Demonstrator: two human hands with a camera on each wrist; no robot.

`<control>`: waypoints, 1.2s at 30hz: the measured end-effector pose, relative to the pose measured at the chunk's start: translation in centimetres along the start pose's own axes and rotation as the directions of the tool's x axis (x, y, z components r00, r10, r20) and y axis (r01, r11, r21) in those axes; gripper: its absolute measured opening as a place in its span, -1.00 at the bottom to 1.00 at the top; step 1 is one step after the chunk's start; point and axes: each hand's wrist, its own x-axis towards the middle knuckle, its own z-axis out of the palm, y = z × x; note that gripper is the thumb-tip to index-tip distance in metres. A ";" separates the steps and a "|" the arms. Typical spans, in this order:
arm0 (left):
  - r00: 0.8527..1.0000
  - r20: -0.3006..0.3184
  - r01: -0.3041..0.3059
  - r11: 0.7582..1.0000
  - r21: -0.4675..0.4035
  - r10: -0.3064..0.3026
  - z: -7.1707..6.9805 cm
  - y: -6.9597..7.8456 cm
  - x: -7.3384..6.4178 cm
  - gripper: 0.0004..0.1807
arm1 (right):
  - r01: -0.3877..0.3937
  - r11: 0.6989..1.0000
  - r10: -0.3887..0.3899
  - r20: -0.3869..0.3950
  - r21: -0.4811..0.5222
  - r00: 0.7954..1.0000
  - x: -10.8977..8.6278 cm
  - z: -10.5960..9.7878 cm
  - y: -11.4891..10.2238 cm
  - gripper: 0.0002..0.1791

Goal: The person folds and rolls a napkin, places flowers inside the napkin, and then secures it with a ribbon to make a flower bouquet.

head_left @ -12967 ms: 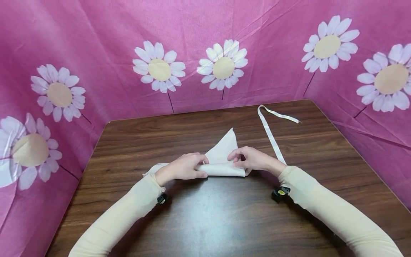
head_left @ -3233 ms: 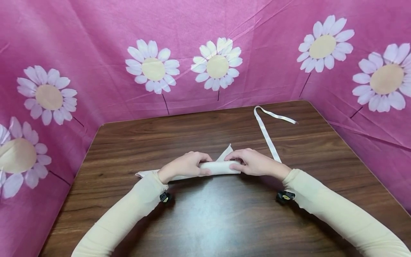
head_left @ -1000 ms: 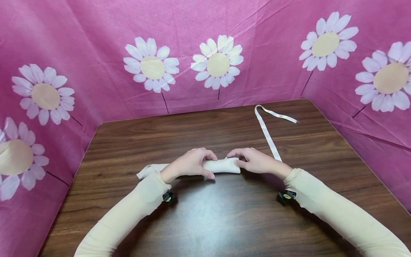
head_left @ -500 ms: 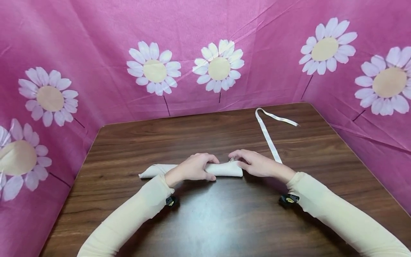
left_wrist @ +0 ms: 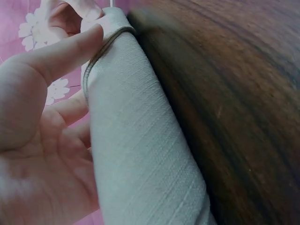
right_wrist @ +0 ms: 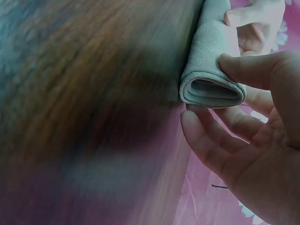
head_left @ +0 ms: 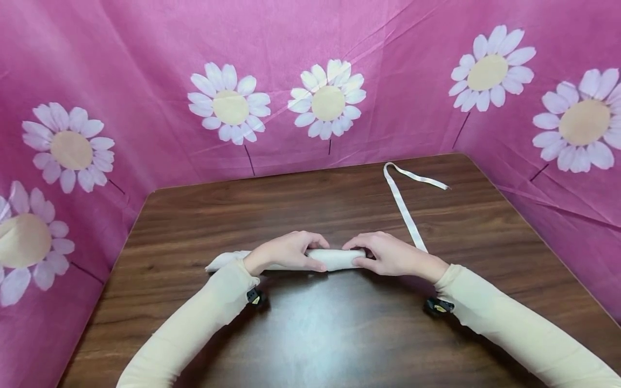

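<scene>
1. Location: I have the rolled cloth (head_left: 335,260) lying crosswise on the counter (head_left: 310,328), around its middle, partly covered by both hands.
2. Cloth, body: off-white, wound into a narrow tube. On my left wrist feed, fine diagonal ribs mark the weave, and a raised fold edge curls round the tube beside the thumb.
3. Cloth, ends: the left end tapers to a flattened tip; the right end is an open, squashed oval, showing wrapped layers around a hollow.
4. Left hand (head_left: 287,252): grips the roll, thumb on the near side, fingers beyond.
5. Right hand (head_left: 390,254): holds the right end between thumb and curled fingers.
6. Surroundings: I see a bent white strip (head_left: 404,207) reaching toward the right wrist, and a pink daisy-print backdrop (head_left: 286,32).
</scene>
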 end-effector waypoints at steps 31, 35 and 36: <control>0.988 -0.154 0.056 0.980 0.191 -0.026 1.6 0.1 0.5 -0.68 | -0.193 0.967 0.184 0.069 0.164 0.980 0.8 0.1 1.4 -0.72; 0.989 -0.140 0.079 0.980 0.182 -0.054 1.4 0.0 0.8 -0.69 | -0.225 0.952 0.209 0.096 0.209 0.973 1.1 -0.1 1.5 -0.72; 0.989 -0.137 0.083 0.980 0.180 -0.059 1.4 -0.1 0.8 -0.70 | -0.229 0.950 0.213 0.094 0.214 0.972 1.1 -0.1 1.5 -0.72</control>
